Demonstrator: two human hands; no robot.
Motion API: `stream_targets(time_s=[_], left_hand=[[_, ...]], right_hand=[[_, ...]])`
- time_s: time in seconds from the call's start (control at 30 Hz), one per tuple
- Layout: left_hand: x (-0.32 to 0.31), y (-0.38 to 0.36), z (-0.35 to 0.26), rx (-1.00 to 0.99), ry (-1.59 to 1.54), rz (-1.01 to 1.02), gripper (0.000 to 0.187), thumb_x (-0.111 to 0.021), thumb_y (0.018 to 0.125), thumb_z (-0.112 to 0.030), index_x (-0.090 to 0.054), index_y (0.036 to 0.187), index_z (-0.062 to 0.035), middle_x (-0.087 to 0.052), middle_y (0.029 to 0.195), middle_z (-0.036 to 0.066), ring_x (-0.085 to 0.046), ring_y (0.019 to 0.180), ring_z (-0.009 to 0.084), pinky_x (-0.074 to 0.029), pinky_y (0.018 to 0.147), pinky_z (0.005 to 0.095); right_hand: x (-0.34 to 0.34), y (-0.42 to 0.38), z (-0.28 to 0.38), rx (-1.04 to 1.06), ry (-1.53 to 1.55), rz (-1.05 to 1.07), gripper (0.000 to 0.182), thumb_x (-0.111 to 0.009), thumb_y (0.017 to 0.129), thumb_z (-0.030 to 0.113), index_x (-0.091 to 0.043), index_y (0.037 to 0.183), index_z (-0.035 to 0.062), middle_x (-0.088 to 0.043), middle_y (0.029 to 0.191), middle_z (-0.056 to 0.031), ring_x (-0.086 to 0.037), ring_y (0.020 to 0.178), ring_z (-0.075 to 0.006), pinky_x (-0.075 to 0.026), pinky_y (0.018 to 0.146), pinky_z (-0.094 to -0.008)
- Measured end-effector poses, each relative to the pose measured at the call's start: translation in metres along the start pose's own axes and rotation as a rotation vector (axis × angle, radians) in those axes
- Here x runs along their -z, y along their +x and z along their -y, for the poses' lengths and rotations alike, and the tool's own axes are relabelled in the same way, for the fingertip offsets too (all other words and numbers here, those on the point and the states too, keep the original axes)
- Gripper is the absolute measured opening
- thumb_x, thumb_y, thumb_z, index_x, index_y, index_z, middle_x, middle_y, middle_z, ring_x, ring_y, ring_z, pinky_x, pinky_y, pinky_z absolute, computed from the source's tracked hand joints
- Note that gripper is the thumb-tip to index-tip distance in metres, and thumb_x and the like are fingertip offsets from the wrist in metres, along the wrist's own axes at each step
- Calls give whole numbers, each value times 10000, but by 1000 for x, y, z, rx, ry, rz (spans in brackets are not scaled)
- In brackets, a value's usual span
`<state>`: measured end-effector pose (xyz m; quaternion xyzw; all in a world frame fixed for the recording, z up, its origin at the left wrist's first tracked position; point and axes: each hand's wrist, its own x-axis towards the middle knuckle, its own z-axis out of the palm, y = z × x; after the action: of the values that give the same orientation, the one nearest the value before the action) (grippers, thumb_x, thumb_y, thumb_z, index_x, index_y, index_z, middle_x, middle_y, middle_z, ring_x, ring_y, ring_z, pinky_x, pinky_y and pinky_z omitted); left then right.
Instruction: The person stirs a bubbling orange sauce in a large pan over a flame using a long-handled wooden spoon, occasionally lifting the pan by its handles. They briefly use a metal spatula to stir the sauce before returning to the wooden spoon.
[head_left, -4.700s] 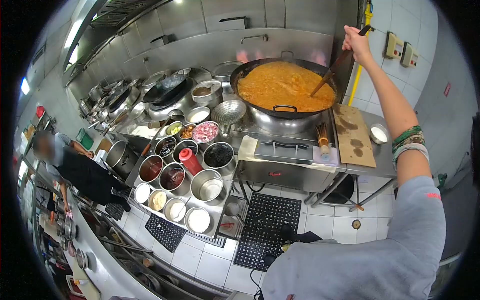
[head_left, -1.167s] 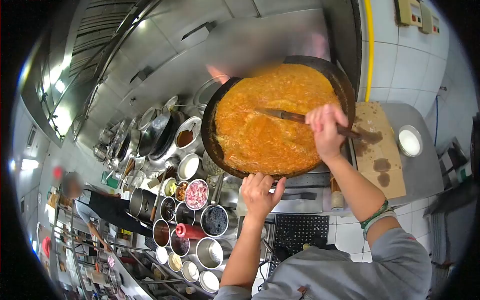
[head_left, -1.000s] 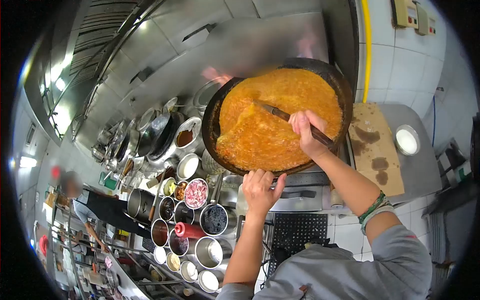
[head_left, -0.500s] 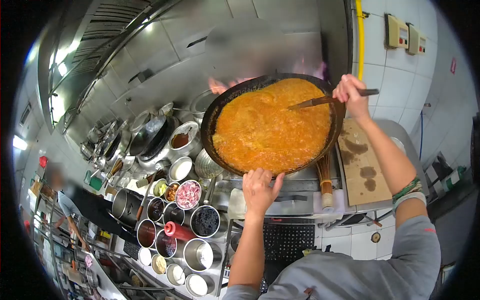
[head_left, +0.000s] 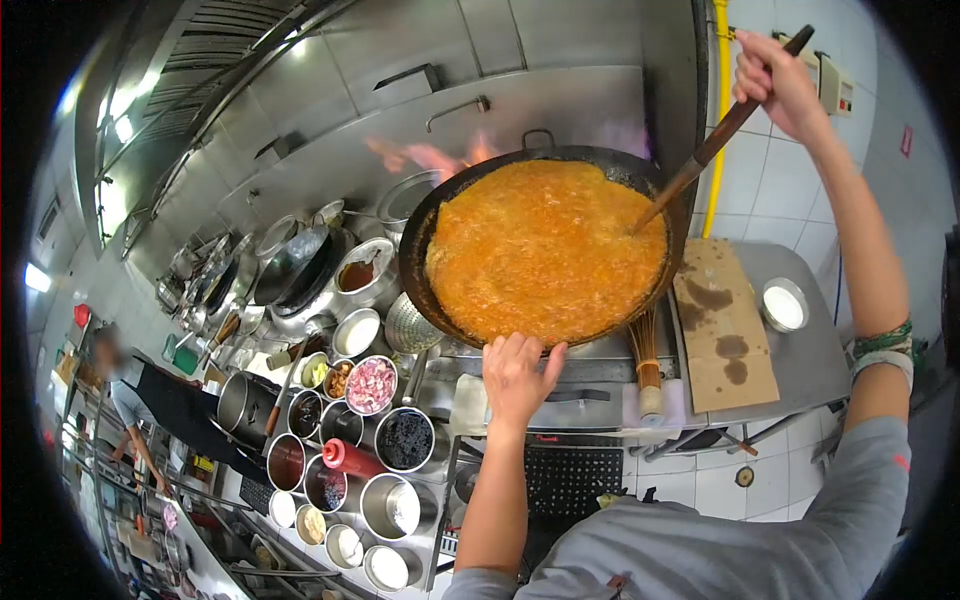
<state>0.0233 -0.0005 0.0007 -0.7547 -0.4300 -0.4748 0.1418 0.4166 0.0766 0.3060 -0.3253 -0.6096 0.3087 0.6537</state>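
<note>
A large black wok (head_left: 415, 270) holds a bubbling orange, saucy food (head_left: 550, 255). My left hand (head_left: 520, 375) grips the wok's near rim, with the fingers curled over the edge and the thumb to the right. High on the right, my right hand (head_left: 775, 85) is closed around the upper end of a long tool with a dark wooden handle (head_left: 710, 145). This tool slants down to the left, and its head is sunk in the food near the right side, so its shape is hidden. A loop handle (head_left: 537, 138) stands on the wok's far rim.
Flames (head_left: 435, 155) rise behind the wok. Left of it sit a perforated strainer (head_left: 412, 330), several metal containers of ingredients and a red squeeze bottle (head_left: 352, 460). On the right are a bamboo brush (head_left: 648, 375), stained cardboard (head_left: 722, 330) and a white bowl (head_left: 785, 305). Another person (head_left: 150, 400) stands far left.
My right hand has risen up and to the right, tilting the tool steeper and shifting its lower end rightward in the food. The left hand stays on the wok's rim.
</note>
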Motion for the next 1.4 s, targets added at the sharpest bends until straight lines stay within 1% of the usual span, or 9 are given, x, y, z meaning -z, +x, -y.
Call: stream_targets(time_s=[0.23,0.73,0.9,1.0,1.03,1.13,1.2,1.27,1.4], left_hand=[[-2,2,5,-13,14,8,355,-849,750,-253,-545,645,-101,-528,675,58,-537,668,281,-384,642,410],[-13,3,5,-22,45,-42,374,-843,728,-235,-504,624,-116,-482,652,57,-496,631,276,-345,613,408],[-12,5,3,-18,53,-23,359,-840,725,-215,-510,627,-112,-488,655,60,-501,639,282,-348,620,413],[-12,6,1,-11,65,-13,347,-837,725,-207,-518,630,-107,-495,656,64,-505,644,288,-354,626,417],[-11,6,-1,-5,67,-11,343,-836,725,-205,-521,630,-105,-498,656,65,-506,645,290,-357,628,418],[-11,5,-2,4,75,9,323,-821,761,-191,-532,648,-102,-511,659,64,-500,648,296,-366,644,428],[-6,6,-7,14,70,26,328,-819,776,-198,-534,650,-95,-522,667,65,-513,662,301,-374,650,427],[-6,3,-4,19,66,44,332,-819,781,-205,-535,650,-93,-529,677,66,-518,667,300,-378,653,424],[-7,3,0,-15,86,23,333,-839,751,-237,-560,638,-94,-513,663,65,-512,657,286,-369,641,419]], right_hand=[[19,10,-6,-38,229,-68,432,-573,1036,268,-353,681,158,-278,536,56,-289,450,-85,-344,521,-283],[-64,-90,-185,126,621,-285,341,-506,1068,254,-404,767,131,-299,528,20,-299,443,-124,-366,511,-341],[-124,-136,-213,183,551,-345,282,-448,1081,185,-449,811,102,-352,581,7,-363,517,-125,-426,563,-348],[-155,-163,-224,261,360,-256,337,-462,1077,162,-484,758,58,-505,656,-17,-505,608,-142,-485,646,-328],[-164,-169,-225,318,178,-210,343,-487,1068,161,-524,747,47,-537,684,-17,-522,641,-132,-464,632,-303],[-184,-176,-242,341,96,-12,285,-570,1026,142,-532,773,15,-509,688,-12,-472,637,-116,-398,585,-299],[-178,-169,-246,392,-50,71,299,-563,1029,135,-517,759,16,-497,680,-6,-462,626,-105,-384,566,-300],[-169,-158,-244,283,89,61,321,-561,1034,141,-508,737,31,-488,659,-2,-450,605,-103,-370,551,-293],[-127,-126,-249,264,-16,-93,362,-558,1043,189,-542,708,54,-504,633,-2,-466,596,-94,-389,562,-287]])
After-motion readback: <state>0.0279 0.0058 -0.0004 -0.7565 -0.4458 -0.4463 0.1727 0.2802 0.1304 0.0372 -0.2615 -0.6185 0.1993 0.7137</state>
